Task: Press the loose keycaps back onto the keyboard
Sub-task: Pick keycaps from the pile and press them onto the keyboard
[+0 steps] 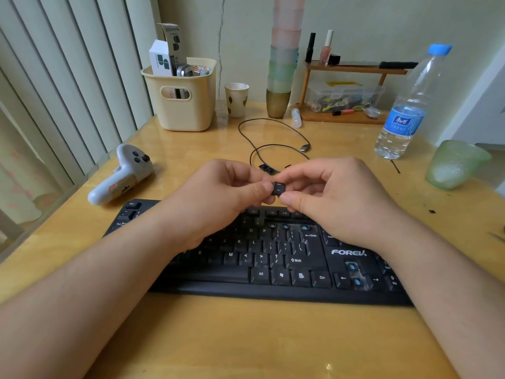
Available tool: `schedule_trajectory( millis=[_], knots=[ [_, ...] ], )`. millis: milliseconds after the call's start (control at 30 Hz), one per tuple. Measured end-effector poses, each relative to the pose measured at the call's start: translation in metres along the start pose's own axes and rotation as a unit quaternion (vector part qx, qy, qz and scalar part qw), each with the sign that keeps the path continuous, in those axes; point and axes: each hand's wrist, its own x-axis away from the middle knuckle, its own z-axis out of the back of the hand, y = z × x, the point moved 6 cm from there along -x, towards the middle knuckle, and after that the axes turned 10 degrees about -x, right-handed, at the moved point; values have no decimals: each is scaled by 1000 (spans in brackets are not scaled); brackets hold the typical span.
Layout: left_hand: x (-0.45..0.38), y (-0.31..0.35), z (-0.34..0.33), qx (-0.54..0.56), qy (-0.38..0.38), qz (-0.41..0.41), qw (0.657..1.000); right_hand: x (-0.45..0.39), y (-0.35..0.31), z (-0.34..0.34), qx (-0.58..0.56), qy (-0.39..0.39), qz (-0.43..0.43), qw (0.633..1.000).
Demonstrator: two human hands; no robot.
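A black keyboard (273,272) lies across the wooden desk, partly under my forearms. Bare blue switch stems show in its top key row (304,228) and in the arrow cluster (355,274). Above the function row both hands meet on one small black keycap (278,188). My left hand (216,195) pinches its left side with thumb and fingers. My right hand (336,198) pinches its right side, thumb underneath. More loose black keycaps (266,168) lie on the desk just behind my hands, partly hidden by them.
A white game controller (123,173) lies left of the keyboard. Behind it are a cream basket (180,105), a paper cup (237,99), stacked cups (282,72), a wooden shelf (347,116), a black USB cable (276,138), a water bottle (407,110) and a green glass (453,165) at the right.
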Motion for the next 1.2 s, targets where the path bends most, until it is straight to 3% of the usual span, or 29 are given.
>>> schedule_trajectory(
  millis=[167, 233, 333, 400, 600, 1033, 1200],
  knots=[
    [2, 3, 0, -52, 10, -14, 998, 2, -11, -5, 132, -1, 58, 990],
    [4, 7, 2, -125, 15, -42, 991, 2, -10, -7, 146, -18, 47, 988],
    [8, 16, 5, -335, 40, -107, 935, 2, -3, -9, 143, -65, 1, 988],
    [8, 20, 9, -395, 48, -132, 908, 2, 4, -12, 143, -103, -46, 983],
    [5, 14, 10, -424, 20, -144, 894, -1, 13, -19, 51, -105, -117, 986],
    [3, 9, 1, -376, -11, -118, 919, -2, 14, -27, 58, -112, -138, 982],
    [3, 8, 0, -375, -10, -105, 921, 0, 11, -27, 113, -107, -134, 979]
  ],
)
